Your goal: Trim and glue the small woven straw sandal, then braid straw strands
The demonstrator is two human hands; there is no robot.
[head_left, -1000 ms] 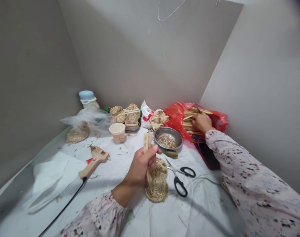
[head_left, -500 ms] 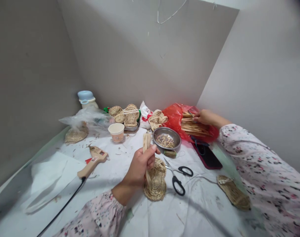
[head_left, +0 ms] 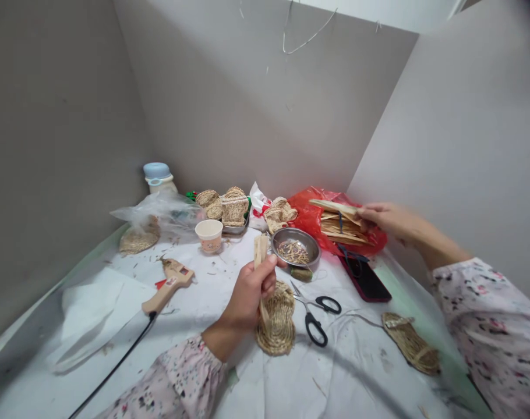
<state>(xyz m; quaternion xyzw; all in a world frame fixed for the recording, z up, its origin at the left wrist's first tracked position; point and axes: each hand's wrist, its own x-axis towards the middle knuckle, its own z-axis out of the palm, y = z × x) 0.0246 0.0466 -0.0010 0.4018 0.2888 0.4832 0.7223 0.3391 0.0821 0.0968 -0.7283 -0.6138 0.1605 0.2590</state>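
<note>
from where i stand, the gourd-shaped woven piece (head_left: 277,329) sits low in the middle, so i take it as the clock's centre. the left hand (head_left: 247,297), at ten o'clock, is curled round a flat straw strip (head_left: 260,250), thumb pressed along it, its top end poking up clear of the fist, perhaps to keep it tidy. whether those fingers also grip the woven piece, i cannot tell.

the scissors (head_left: 316,331) lie half open towards three o'clock, handles pointing right, probably to suit the right hand. the metal bowl (head_left: 315,256) at one o'clock seems to keep short clippings together, a thread spool (head_left: 301,274) just beside it.

farther out at two o'clock, the right hand (head_left: 382,218) pinches one end of a pale strip (head_left: 330,205) above the straw bundle (head_left: 341,235). a dark band crosses the bundle, presumably to hold it together in the open red bag (head_left: 308,201).

between nine and ten rests the glue gun (head_left: 166,288), its cord trailing towards the near edge, seemingly out of the way.
</note>
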